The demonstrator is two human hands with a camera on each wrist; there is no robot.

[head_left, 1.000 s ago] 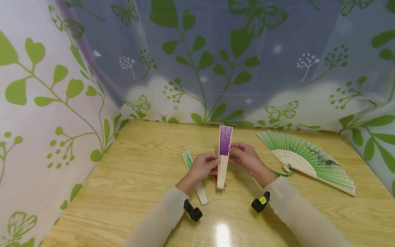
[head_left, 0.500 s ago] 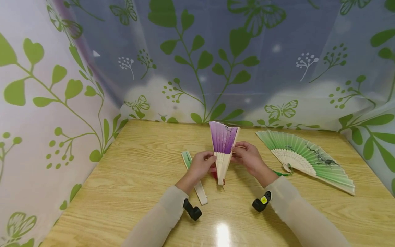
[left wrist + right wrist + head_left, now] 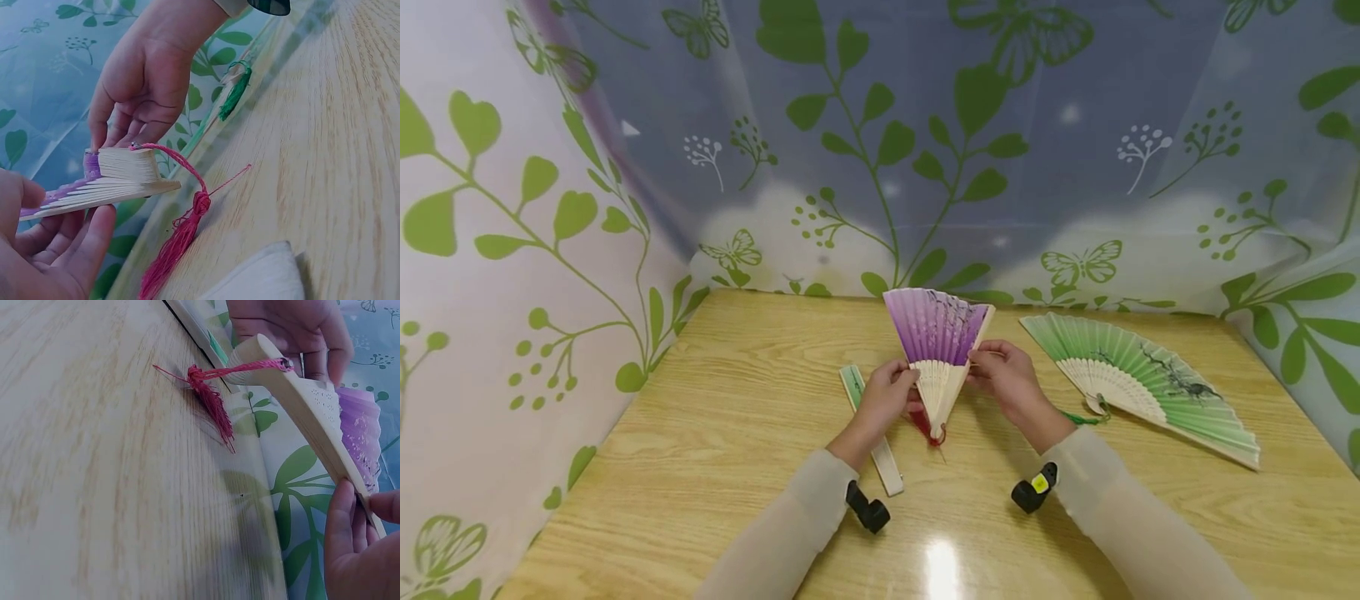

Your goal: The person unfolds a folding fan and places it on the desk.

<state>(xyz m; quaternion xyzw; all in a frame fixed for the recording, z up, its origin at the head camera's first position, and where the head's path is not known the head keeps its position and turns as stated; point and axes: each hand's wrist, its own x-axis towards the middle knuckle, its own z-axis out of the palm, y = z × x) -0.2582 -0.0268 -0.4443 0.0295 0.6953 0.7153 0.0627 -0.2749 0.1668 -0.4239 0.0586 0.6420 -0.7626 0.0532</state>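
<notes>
The left hand (image 3: 882, 400) at eight o'clock and right hand (image 3: 1009, 382) at three pinch opposite edges of the purple folding fan (image 3: 931, 333), probably to spread its pleats.

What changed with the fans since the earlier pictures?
The purple fan was folded; now it's partly spread, its top widening both ways, more to the left. The left grip and right grip both kept hold. The open green fan and folded green fan stayed put.
</notes>
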